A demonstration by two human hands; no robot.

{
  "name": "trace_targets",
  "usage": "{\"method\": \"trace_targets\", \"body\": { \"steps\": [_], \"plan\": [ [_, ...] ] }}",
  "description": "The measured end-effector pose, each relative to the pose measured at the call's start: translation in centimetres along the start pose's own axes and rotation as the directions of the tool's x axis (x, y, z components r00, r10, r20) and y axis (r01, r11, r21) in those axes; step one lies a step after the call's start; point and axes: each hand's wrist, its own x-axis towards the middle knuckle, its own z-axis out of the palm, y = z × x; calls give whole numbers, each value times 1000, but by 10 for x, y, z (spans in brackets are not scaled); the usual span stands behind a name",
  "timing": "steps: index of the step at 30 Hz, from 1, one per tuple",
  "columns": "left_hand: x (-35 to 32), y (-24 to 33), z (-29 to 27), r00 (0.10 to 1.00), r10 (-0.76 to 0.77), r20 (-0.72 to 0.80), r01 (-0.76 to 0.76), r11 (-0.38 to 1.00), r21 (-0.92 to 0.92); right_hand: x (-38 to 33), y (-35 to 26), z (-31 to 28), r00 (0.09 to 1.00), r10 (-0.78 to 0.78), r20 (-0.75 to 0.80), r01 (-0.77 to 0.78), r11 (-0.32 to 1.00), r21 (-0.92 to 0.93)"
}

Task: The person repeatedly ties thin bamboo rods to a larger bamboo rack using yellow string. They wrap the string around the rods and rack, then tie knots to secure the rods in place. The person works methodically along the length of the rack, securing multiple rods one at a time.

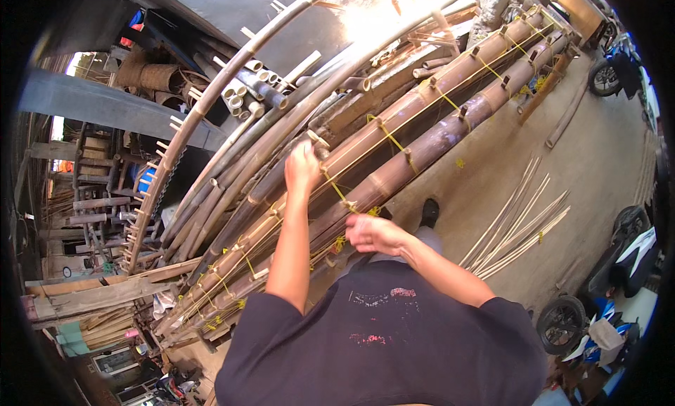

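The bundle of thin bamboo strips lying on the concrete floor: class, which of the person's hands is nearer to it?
Right. The right hand is at the yellow cord on the big bamboo poles, on the side toward the strips. The left hand is higher up the poles, farther away.

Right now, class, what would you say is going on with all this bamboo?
A person stands over a frame of thick bamboo poles lashed together with yellow cord. The left hand is raised and closed at the cord near a pole; the right hand is at a knot lower down, fingers curled. Loose thin bamboo strips lie on the concrete floor to the right, near parked motorbikes.
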Motion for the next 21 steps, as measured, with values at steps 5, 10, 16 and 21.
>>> {"method": "trace_targets", "body": {
  "steps": [5, 10, 16, 21],
  "plan": [
    [-71, -89, 28, 968, 224, 112, -224, 975, -18, 50, 33, 104, 649, -758, 69, 749, 652, 117],
    [-73, -90, 51, 993, 110, -44, -114, 988, -101, 104, -23, 184, 800, -251, 545, 390, -473, -790],
    [-70, -62, 27, 997, -42, 62, 45, 998, -49, 142, -75, 134, 890, -86, 449, 457, 168, -874],
    [-85, -65, 30, 993, -28, -111, 26, 999, -21, 10, -2, 73, 864, 133, 485, 497, -369, -785]
  ]
}}
